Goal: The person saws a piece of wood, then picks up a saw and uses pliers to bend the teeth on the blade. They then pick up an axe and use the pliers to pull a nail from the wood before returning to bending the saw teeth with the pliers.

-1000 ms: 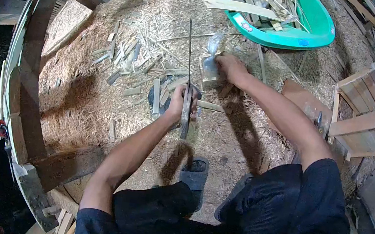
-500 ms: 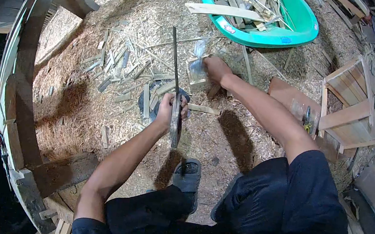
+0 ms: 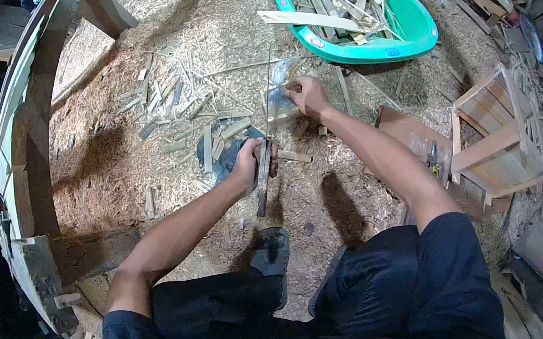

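Observation:
My left hand (image 3: 255, 164) is wrapped round the handle of a long, thin-bladed tool (image 3: 262, 192), whose blade points away from me, seen nearly edge-on. Just ahead and to the right, my right hand (image 3: 307, 97) has its fingers curled together beside a clear plastic bag (image 3: 279, 87); whether it grips the bag I cannot make out. Below my hands, a dark cloth or bag (image 3: 227, 151) lies on the ground with wood strips (image 3: 208, 148) on it.
A green tub (image 3: 343, 53) full of wood scraps is at the top. On the right stands a wooden frame (image 3: 489, 155) beside a brown board (image 3: 408, 127). A large curved wooden structure (image 3: 36, 116) runs down the left. Shavings cover the ground.
The blade has turned more edge-on and upright, and my left hand has shifted slightly right. My right hand has rolled, with its fingers curled. The view has shifted a little.

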`<act>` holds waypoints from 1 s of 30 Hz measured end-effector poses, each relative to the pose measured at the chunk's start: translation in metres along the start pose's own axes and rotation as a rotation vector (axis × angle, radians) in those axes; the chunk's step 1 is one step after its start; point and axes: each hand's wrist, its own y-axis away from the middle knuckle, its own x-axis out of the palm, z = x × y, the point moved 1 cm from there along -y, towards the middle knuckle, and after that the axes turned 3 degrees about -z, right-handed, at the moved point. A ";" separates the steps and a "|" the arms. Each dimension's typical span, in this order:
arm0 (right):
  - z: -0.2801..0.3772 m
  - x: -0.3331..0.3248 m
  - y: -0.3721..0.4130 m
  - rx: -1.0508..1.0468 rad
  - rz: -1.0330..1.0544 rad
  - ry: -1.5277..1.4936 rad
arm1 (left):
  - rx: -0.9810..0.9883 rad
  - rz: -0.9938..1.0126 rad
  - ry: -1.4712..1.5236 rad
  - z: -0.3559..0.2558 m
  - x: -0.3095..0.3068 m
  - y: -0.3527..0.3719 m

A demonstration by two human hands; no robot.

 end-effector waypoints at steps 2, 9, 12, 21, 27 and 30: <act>0.005 -0.011 0.003 0.037 -0.009 -0.039 | -0.008 -0.087 0.002 -0.002 0.006 0.003; 0.029 -0.114 0.089 0.232 -0.091 -0.161 | -0.097 0.346 -0.271 0.000 0.043 -0.020; 0.000 -0.166 0.144 0.136 -0.211 -0.104 | -0.125 0.322 -0.163 0.012 0.102 -0.030; 0.046 -0.244 0.287 0.479 -0.630 -0.323 | 0.095 0.591 -0.275 0.060 0.225 -0.090; 0.022 -0.236 0.285 0.229 -0.277 0.084 | 0.018 0.668 -0.126 0.092 0.235 -0.110; 0.030 -0.221 0.277 0.285 -0.305 0.246 | -0.023 0.674 -0.150 0.099 0.223 -0.136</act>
